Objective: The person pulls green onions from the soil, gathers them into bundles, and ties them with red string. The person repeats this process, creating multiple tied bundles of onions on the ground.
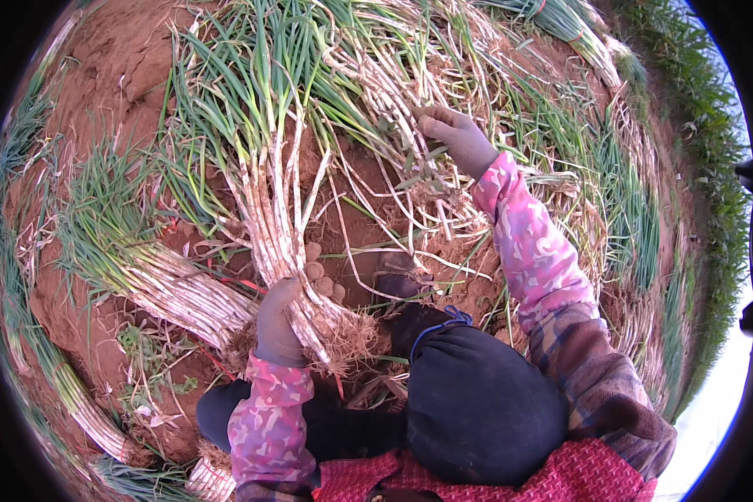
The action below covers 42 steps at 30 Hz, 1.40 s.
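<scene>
A bunch of green onions (273, 219), with long white stems and brown roots, is gripped near its root end by my gloved left hand (282, 323); the fingertips show around the stems. My gloved right hand (448, 132) is over the loose green onions (383, 81) beyond the bunch, with its fingers curled at the stems. Whether it holds any is hard to tell. Thin loose stalks (351, 245) lie on the soil between the hands. A thicker pile of green onions (182, 288) rests to the left of the held bunch.
Tied bundles lie at the lower left (88, 414) and upper right (577, 37). Red ties (238, 281) show beside the left pile. My bent knee (483, 401) and dark shoe (401, 276) are close below the hands. Tall green plants (715, 157) line the right side.
</scene>
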{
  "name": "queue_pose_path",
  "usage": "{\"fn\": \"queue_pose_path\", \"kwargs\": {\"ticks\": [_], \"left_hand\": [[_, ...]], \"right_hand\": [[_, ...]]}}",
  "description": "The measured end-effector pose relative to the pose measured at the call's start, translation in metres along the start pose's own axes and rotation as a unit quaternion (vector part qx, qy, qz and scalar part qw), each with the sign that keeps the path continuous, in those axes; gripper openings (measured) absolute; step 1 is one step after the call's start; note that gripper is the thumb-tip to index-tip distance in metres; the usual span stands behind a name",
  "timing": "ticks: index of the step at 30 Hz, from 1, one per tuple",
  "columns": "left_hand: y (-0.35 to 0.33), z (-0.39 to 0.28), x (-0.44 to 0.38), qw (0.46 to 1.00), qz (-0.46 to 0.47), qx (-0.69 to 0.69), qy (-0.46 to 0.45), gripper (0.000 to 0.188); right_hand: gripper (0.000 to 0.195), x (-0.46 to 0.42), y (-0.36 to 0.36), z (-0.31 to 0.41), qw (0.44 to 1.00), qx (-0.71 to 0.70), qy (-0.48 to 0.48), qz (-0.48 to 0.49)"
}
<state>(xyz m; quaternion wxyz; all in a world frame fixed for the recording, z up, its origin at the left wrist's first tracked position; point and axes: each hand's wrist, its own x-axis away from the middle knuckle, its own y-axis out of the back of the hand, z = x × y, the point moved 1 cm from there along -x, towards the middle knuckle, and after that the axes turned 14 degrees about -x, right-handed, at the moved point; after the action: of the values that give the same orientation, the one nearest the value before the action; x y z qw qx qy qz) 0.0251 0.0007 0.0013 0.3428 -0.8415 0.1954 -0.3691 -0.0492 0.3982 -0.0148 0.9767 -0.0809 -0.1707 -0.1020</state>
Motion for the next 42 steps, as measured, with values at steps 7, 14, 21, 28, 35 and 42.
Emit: {"fn": "queue_pose_path", "kwargs": {"ticks": [7,14,21,28,35,42], "left_hand": [[0.000,-0.002,-0.002,1.000,0.005,0.023,-0.006,0.066],[-0.002,0.002,-0.007,1.000,0.011,0.016,-0.004,0.063],[0.009,0.009,-0.008,0.999,0.013,0.031,0.012,0.063],[0.002,0.008,-0.007,1.000,-0.002,0.013,0.008,0.064],[0.003,0.007,-0.011,0.999,0.029,0.028,0.004,0.060],[-0.013,0.014,-0.018,1.000,0.003,0.006,-0.008,0.051]], "right_hand": [[0.053,0.075,0.032,-0.081,0.824,0.563,0.064,-0.028],[0.026,0.121,0.099,-0.096,0.679,0.613,0.239,-0.324],[0.039,0.016,-0.056,-0.039,0.849,0.470,0.213,-0.118],[0.038,-0.067,-0.066,-0.003,0.941,0.286,0.152,-0.095],[0.029,-0.029,-0.071,0.054,0.996,0.074,0.041,-0.017],[0.024,-0.012,-0.096,-0.047,0.980,-0.184,-0.070,0.042]]}}
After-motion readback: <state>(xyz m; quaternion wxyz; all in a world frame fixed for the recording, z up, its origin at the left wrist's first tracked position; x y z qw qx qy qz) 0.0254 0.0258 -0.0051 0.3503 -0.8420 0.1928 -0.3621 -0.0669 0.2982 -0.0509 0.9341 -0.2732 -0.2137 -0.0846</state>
